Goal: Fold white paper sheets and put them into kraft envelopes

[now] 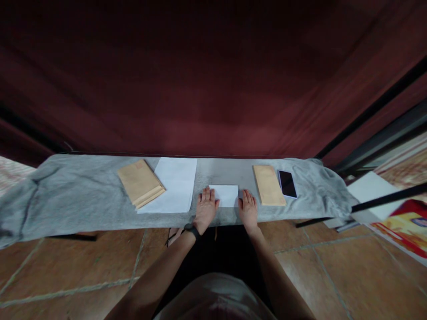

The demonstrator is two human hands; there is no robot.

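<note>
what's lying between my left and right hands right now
In the head view, a small white paper lies between your left hand and right hand.

Both forearms bare, reaching forward from the body, converging. Left forearm [163,271] angles in to left hand [206,210]: palm down, flat, fingers [207,195] extended forward, thumb turned inward. Right forearm [278,273] angles in to right hand [248,210], palm down too, fingers forward, thumb inward. Hands near each other, apart, roughly level.
</note>
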